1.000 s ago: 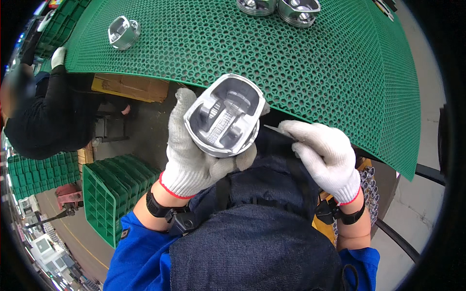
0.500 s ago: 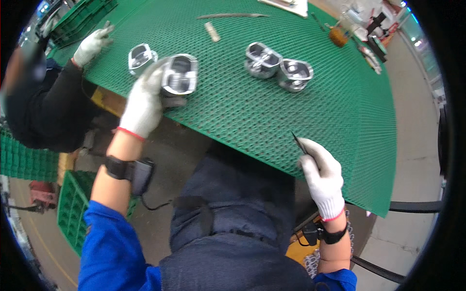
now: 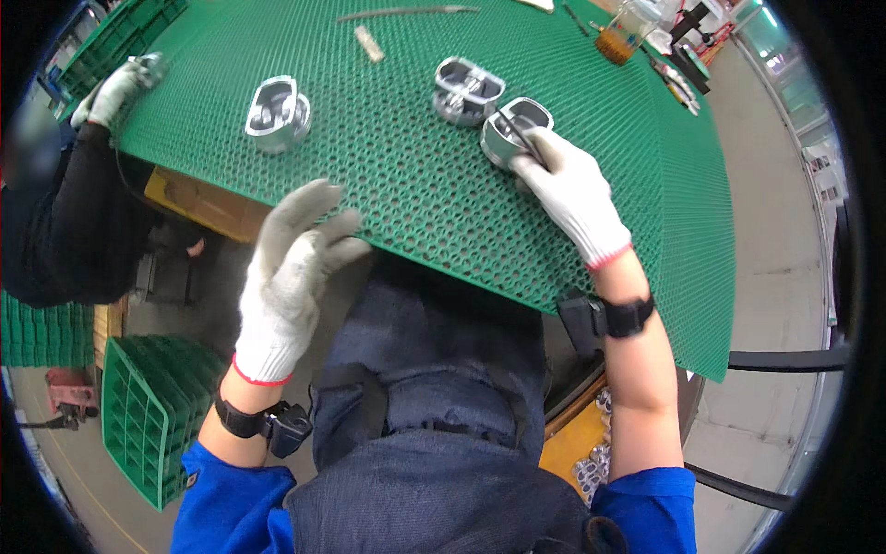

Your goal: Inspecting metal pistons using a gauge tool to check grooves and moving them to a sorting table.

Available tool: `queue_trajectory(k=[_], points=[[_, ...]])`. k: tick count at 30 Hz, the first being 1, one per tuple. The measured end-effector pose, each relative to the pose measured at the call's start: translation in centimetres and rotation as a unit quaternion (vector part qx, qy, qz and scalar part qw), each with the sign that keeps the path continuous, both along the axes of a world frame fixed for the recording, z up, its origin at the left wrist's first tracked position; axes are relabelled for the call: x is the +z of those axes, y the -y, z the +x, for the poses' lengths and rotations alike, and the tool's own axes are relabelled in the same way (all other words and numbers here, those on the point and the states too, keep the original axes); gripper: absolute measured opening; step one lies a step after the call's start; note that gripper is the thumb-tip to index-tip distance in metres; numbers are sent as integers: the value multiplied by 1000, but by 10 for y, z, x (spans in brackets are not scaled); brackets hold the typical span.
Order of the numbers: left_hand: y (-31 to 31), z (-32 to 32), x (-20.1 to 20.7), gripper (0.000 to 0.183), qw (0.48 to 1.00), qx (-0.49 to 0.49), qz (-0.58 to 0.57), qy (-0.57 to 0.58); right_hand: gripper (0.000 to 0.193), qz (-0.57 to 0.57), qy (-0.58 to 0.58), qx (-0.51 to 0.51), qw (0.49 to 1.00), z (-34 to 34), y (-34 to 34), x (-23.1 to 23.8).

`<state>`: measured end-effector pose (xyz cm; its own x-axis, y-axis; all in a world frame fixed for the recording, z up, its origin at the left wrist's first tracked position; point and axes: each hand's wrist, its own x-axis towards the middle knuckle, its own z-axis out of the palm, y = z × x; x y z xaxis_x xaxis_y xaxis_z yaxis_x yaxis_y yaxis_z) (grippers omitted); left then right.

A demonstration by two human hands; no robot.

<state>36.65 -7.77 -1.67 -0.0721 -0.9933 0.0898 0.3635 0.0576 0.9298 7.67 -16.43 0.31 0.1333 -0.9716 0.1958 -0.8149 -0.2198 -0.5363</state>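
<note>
My left hand (image 3: 300, 268), in a white knit glove, is held at the table's near edge with its fingers apart and nothing in it. My right hand (image 3: 568, 189), gloved too, holds a thin dark pointed tool (image 3: 519, 132). Its fingers reach the near side of a silver metal piston (image 3: 503, 138); whether they grip the piston as well, I cannot tell. Just left of that piston stands another piston (image 3: 461, 97), close against it. A further piston (image 3: 277, 120) stands alone on the green mat (image 3: 388, 166), beyond my left hand.
At the far left a co-worker's gloved hand (image 3: 111, 97) holds a small shiny metal thing, near a green crate (image 3: 120, 42). A long thin tool (image 3: 406, 12) and a pale block (image 3: 368, 43) lie at the back. Pliers (image 3: 681, 90) and a jar (image 3: 623, 37) are back right.
My left hand has let go of a piston and drawn back toward me. My right hand has moved up to the right-hand pistons with its tool. The view has shifted slightly.
</note>
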Motion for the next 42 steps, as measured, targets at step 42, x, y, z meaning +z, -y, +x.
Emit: queue_trajectory(k=[42], points=[[-16,-37,20,100,950,133,-177,221,28,217,333,60,916,22,-139,40]])
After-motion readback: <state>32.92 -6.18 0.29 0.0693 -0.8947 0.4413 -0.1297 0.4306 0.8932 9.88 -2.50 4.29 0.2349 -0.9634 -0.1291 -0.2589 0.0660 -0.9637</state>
